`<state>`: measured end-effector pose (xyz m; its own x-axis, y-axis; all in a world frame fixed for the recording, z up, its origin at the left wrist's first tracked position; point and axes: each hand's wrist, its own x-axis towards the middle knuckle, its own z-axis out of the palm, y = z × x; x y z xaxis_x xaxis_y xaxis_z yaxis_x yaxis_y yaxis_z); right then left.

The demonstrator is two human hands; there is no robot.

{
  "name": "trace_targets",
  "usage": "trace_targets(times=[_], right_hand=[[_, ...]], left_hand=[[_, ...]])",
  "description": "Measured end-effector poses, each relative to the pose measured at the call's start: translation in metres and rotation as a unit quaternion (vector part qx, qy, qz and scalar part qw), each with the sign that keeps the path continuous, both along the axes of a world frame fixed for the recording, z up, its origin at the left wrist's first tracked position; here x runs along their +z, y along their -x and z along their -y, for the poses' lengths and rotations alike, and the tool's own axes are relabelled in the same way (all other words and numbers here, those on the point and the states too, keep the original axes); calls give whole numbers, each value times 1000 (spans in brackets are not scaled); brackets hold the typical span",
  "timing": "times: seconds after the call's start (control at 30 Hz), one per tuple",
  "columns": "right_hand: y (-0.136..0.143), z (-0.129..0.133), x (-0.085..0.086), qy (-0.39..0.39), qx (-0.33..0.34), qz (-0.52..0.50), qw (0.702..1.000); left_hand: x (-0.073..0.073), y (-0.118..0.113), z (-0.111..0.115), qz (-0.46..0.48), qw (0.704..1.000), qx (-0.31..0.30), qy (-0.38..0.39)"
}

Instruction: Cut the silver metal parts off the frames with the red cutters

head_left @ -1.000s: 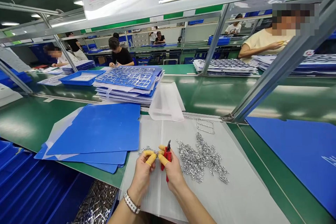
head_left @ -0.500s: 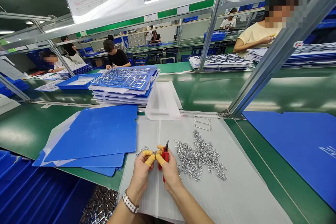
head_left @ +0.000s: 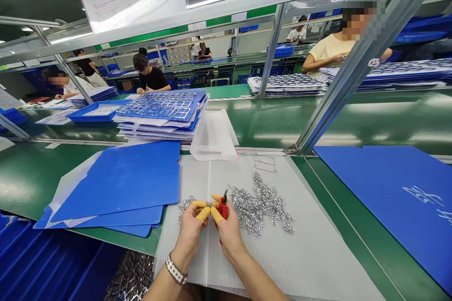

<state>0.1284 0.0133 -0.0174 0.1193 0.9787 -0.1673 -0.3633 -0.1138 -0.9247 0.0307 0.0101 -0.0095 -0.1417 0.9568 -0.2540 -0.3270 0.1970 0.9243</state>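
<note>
My left hand (head_left: 193,221), with yellow finger covers and a watch at the wrist, pinches a small silver piece (head_left: 209,204) between its fingertips. Opposite it, my right hand (head_left: 228,223) touches the same piece with yellow-covered fingertips and keeps red-handled cutters (head_left: 223,208) in its palm, their dark jaws pointing up. A large pile of small metal pieces (head_left: 261,204) lies right of my hands on a translucent sheet (head_left: 282,263). Partly behind my left hand is a smaller pile (head_left: 185,204). Near the sheet's far edge rests a thin metal frame (head_left: 264,162).
Blue sheets (head_left: 123,183) lie to the left, another blue sheet (head_left: 381,188) to the right. Beyond stands a stack of sheets with metal frames (head_left: 158,117). Metal posts (head_left: 328,89) rise behind the bench. A bin of metal scraps (head_left: 130,275) is lower left. Several people work across the benches.
The view has shifted slightly to the right, uncovering more of the small pile beside my left hand. Both hands keep nearly the same pose, fingertips together.
</note>
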Motion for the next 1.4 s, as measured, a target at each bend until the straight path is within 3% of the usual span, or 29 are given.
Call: trace_targets(times=[0.37,0.53,0.67,0.8,0.97,1.13,1.23,1.4], right_hand=[[-54,12,2,-47,28,134,989],[-64,14,-6,-45,23,181,982],[-67,15,-9,-46,17,255,966],[-69,15,-3,-78,32,366,927],[-83,13,14,-141,118,510,840],[-95,10,25,-151,181,601,763],[-95,9,29,-153,213,622,737],[-92,9,35,-160,229,630,725]], left_hand=[[3,-24,-1,-77,990,-111,-43],[1,-32,0,-158,972,-164,-48],[1,-35,3,-234,956,-164,-59],[1,-32,5,-241,956,-158,-59],[-2,-15,5,-196,970,-123,-69],[-3,-1,6,-144,983,-97,-58],[-2,1,9,-142,982,-92,-78],[-2,4,14,-201,967,-95,-124]])
